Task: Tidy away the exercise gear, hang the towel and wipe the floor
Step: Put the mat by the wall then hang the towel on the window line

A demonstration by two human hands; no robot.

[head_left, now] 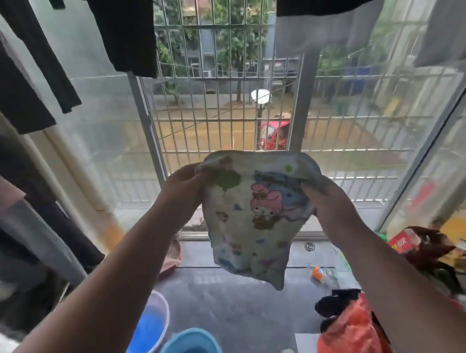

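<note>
Towel-hanging step in hand, towel spread before the window
Left hand (186,182) and right hand (330,199) are each pinched on a top corner of the printed towel (250,215), held up below dark hung clothes (126,32); next, lifting it over a free hanging spot seems called for

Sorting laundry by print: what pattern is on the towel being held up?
White towel with pastel cartoon animals, clearest in the head view.

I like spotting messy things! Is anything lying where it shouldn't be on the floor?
Yes. An orange bottle lies tipped on its side on the floor near the window, right of the towel that the left hand and right hand hold up. No spill shows around it.
</note>
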